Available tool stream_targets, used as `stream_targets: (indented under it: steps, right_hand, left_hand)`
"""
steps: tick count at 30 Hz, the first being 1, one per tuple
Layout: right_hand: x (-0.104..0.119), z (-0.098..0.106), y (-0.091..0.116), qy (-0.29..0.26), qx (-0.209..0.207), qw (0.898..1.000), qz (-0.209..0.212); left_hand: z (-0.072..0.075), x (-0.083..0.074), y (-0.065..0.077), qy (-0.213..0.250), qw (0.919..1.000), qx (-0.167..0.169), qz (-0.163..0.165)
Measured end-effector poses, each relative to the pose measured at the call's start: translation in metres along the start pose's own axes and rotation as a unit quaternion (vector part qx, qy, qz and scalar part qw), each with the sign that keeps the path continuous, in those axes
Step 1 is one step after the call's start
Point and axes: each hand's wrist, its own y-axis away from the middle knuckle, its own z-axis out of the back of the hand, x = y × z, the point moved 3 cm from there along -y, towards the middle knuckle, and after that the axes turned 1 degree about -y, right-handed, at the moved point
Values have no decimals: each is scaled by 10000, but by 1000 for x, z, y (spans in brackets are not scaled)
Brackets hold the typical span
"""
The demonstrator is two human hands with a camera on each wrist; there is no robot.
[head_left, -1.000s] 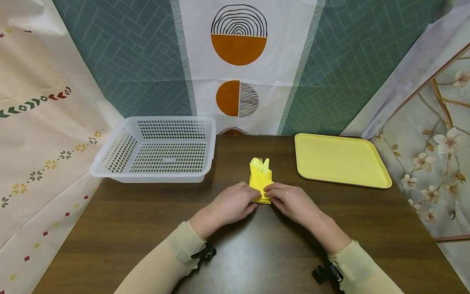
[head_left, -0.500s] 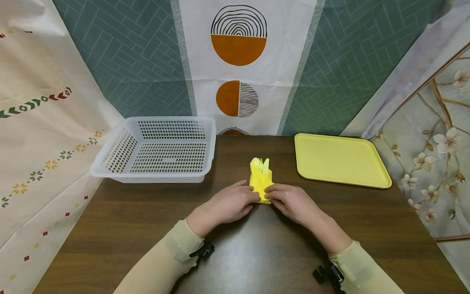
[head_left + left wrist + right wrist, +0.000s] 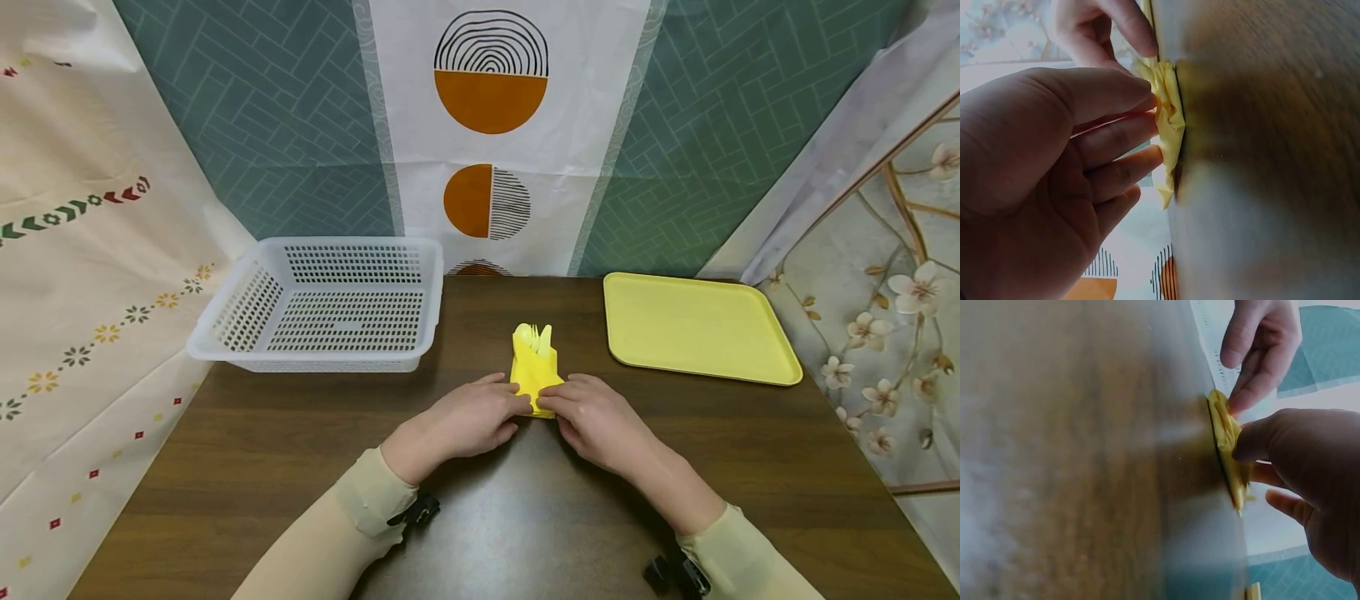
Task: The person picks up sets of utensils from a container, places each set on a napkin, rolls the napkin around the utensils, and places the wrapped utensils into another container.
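A folded yellow napkin (image 3: 534,368) lies near the middle of the table in the head view. A pale yellow plastic spoon (image 3: 522,332), fork (image 3: 534,335) and knife (image 3: 545,337) stick out of its far end. My left hand (image 3: 467,417) rests fingertips on the napkin's near left side, fingers fairly straight. From the right, my right hand (image 3: 600,421) presses its fingers on the near right part, thumb low by the edge. Both wrist views show the crumpled near edge of the napkin (image 3: 1169,125) between the hands; the cutlery is hidden there.
A white perforated plastic basket (image 3: 333,365) stands at the back left. At the back right lies a flat yellow tray (image 3: 697,329). The brown wooden table (image 3: 480,533) meets patterned cloths (image 3: 307,125) at the back and sides.
My left thumb has moved back from the napkin's near edge, and the left fingers have straightened. My right fingers have flattened slightly on the napkin. The napkin and cutlery stay put.
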Motion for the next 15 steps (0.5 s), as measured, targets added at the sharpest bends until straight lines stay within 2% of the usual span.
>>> stream_targets:
  steps: [5,11,13,15]
  right_hand:
    - [4,2,5,73,250,9996,-54]
    - [5,1,6,-3,314,9995,3]
    - [5,1,6,-38,330,9994,-9]
    - [5,1,6,-55,361,9993,-25]
  left_hand:
    - [1,2,1,135,9998,-146,-46]
    - [0,5,-2,97,9989,-459,-97]
    - [-1,6,-3,40,9992,-409,-2]
    - [-3,7,-5,-46,9996,-187,187]
